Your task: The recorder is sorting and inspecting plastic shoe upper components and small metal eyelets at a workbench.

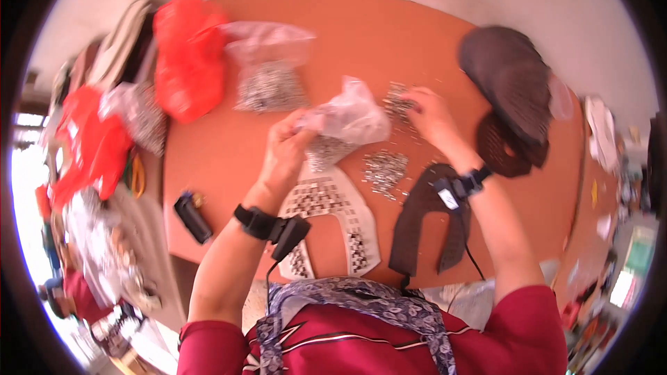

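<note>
Clear plastic crumples in the left hand: from my remote seat I see its fingers closed on the left side of a bag at mid-table, silvery pieces bunched in its near end. The right hand bends its fingers at the far loose pile; I can't tell their gap or whether they grip anything. Another loose pile lies nearer. Far left, I see a second clear bag holding similar pieces, beside a red bag, contents hidden.
</note>
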The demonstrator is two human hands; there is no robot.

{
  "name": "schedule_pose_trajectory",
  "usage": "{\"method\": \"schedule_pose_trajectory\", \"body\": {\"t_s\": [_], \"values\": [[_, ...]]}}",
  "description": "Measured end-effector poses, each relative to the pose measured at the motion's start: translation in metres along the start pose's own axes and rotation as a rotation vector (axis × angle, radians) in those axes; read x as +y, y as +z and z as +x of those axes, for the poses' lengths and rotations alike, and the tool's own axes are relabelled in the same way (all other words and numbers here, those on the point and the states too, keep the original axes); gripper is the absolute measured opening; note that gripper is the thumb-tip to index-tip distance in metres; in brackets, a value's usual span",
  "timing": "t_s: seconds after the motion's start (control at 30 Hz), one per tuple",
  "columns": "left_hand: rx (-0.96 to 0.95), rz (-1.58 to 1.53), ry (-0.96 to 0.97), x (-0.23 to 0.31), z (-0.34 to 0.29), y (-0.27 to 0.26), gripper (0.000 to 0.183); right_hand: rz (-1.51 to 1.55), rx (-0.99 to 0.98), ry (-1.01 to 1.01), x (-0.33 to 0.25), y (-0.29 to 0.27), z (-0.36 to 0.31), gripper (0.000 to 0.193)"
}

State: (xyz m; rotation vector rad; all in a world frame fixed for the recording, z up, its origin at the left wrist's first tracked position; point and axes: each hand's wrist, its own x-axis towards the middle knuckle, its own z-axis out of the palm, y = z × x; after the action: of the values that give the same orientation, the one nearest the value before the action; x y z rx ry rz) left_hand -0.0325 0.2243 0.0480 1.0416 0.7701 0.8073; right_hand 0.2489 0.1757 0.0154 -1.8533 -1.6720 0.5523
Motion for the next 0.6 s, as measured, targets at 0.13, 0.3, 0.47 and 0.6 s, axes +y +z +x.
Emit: {"method": "schedule_pose_trajectory", "body": {"t_s": [0.13, 0.3, 0.47, 0.6], "values": [[0.088, -0.033, 0.035, 0.025, -0.015, -0.018, 0.015, -0.013, 0.007, -0.013, 0.004, -0.017, -0.007, 0.013], [0.203, -0.016, 0.098, 0.062, -0.052, -0.073, 0.013, 0.016, -0.053, 0.058, -0.03, -0.025, -0.019, 0.013], [0.235, -0.089, 0.265, 0.075, -0.059, -0.147, 0.017, 0.108, -0.148, 0.105, -0.086, -0.017, -0.025, 0.013], [0.186, 0.063, 0.188, 0.077, -0.05, -0.198, 0.017, 0.127, -0.204, 0.077, -0.141, -0.007, -0.026, 0.013]]}}
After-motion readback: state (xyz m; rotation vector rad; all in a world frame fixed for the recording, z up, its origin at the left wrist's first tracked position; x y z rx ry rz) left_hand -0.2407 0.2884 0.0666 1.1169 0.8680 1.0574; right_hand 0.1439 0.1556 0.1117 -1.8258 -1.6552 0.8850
